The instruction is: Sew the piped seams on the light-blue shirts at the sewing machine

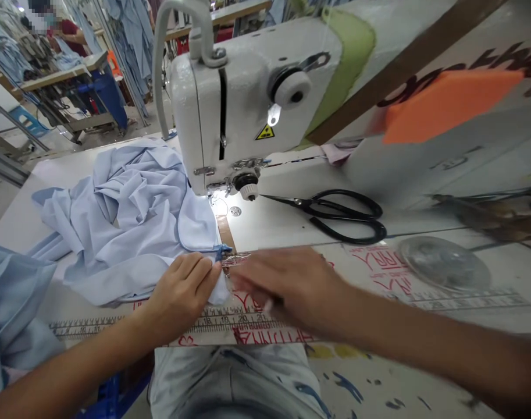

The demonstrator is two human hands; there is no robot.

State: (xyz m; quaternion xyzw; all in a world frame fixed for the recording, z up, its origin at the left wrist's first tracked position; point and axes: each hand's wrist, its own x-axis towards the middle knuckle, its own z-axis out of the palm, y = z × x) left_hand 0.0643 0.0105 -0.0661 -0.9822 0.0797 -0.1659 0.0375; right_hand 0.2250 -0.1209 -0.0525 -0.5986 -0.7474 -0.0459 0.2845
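Observation:
A bunched light blue garment piece [129, 203] lies to the left of the sewing machine's needle area. My left hand [184, 294] presses on its near right corner, with thumb and fingers closed on the cloth. A small darker blue bit of fabric [221, 251] sticks out at that corner, by my fingertips. My right hand [291, 285] is just to the right of the corner, smeared by motion with its fingers bent. Whether it holds anything is unclear. The white sewing machine [239, 110] stands behind both hands, its lamp lit at the needle.
Black-handled scissors [348, 215] lie on the machine bed, tips toward the needle. A round clear dish [444, 263] is at right. A measuring tape [243, 319] runs along the front edge. More blue cloth [12, 314] hangs at left. A person [68, 35] sits far back.

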